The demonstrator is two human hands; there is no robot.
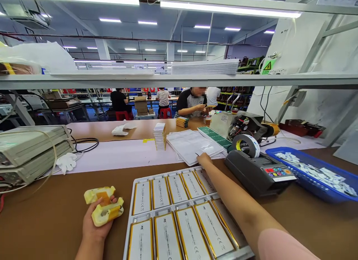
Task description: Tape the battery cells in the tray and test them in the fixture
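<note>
My left hand is wrapped round a pale yellow foam block with amber tape on it, low on the left. My right hand reaches to the near right corner of a stack of clear plastic sheets or trays; a thin dark tip shows at its fingers, which are too small to make out well. Under my right forearm lies a white tray holding two rows of flat white battery packs with gold edges.
A tape dispenser and a blue basket of white pieces stand right. A stack of packs stands behind the tray. Grey instruments and a white glove are left. A person sits opposite, below a shelf.
</note>
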